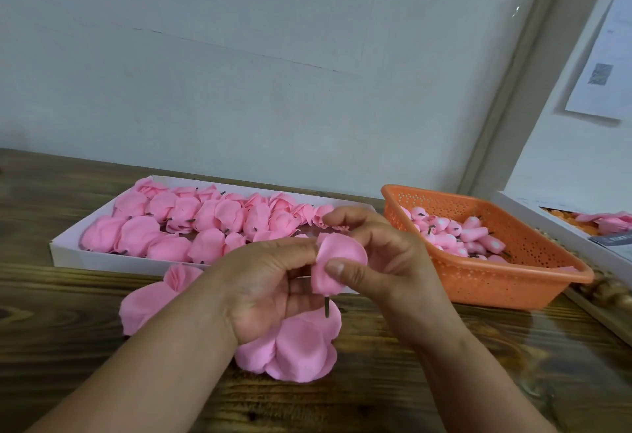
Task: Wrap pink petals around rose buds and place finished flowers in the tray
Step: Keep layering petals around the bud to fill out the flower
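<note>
Wooden table point(393, 398), illegible wall paper point(602, 56)

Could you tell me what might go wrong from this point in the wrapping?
The petal is pinched only by fingertips of the left hand and right hand, so it could slip or unwrap off the stem. The left wrist hangs over the loose petals and could sweep them across the table.

We count one white tray point(102, 263) and one orange basket point(513, 282). Our two hands point(270, 289) point(383, 255) share one flower point(337, 263). The tray's flowers and the basket's buds point(455, 234) are too many to count.
</note>
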Demonstrator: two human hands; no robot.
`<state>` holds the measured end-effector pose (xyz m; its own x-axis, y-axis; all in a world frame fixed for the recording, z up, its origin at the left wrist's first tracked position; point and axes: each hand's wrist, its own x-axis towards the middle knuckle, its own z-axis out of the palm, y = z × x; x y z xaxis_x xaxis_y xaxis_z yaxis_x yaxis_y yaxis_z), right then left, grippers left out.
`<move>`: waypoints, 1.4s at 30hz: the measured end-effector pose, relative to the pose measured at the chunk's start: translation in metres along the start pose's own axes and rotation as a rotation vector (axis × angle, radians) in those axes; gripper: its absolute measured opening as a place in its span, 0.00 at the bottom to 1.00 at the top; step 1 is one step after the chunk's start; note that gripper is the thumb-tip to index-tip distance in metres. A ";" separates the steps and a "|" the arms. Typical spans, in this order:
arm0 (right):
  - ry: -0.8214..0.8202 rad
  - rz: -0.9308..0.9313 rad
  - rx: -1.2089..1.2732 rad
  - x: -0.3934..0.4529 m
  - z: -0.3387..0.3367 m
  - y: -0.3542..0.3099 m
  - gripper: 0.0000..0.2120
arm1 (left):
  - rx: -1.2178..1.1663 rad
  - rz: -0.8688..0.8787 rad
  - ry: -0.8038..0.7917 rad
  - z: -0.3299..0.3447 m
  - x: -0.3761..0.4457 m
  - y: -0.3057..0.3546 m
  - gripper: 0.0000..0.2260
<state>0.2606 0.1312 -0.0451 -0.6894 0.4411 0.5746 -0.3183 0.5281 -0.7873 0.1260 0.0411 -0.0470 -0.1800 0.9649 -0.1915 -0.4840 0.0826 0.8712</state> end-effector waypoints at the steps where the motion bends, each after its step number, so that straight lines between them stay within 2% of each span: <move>1: -0.020 -0.005 0.004 0.000 -0.002 0.000 0.04 | 0.011 -0.008 -0.013 0.000 0.000 0.000 0.10; 4: -0.061 -0.016 -0.030 -0.001 -0.005 -0.001 0.01 | 0.016 -0.025 -0.035 0.000 -0.001 0.001 0.12; 7: 0.028 0.023 -0.067 0.001 -0.004 0.003 0.01 | 0.025 -0.022 -0.045 0.000 -0.002 0.001 0.15; 12: 0.073 0.068 -0.116 0.002 -0.006 0.006 0.05 | 0.024 -0.004 -0.024 0.001 -0.002 -0.001 0.09; 16: 0.090 0.110 -0.087 0.003 -0.007 0.008 0.05 | -0.015 0.012 0.028 0.003 -0.001 -0.003 0.11; 21: 0.138 0.117 -0.087 0.004 -0.007 0.009 0.06 | 0.020 0.104 0.004 0.004 -0.003 -0.003 0.22; 27: 0.138 0.110 -0.134 0.003 -0.007 0.011 0.08 | 0.124 0.182 0.051 0.006 -0.003 -0.008 0.11; 32: 0.122 0.121 0.134 0.004 -0.010 0.005 0.07 | 0.014 0.162 0.003 0.006 -0.004 -0.003 0.15; 37: 0.158 0.058 0.109 0.003 -0.005 0.005 0.09 | 0.032 0.108 -0.087 0.002 -0.006 -0.001 0.14; 42: 0.223 0.037 0.082 0.004 -0.006 0.007 0.06 | 0.067 0.088 -0.126 0.002 -0.007 -0.001 0.13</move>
<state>0.2599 0.1412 -0.0474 -0.5434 0.6133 0.5732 -0.3533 0.4523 -0.8189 0.1298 0.0345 -0.0455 -0.1086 0.9924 -0.0583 -0.4122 0.0084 0.9111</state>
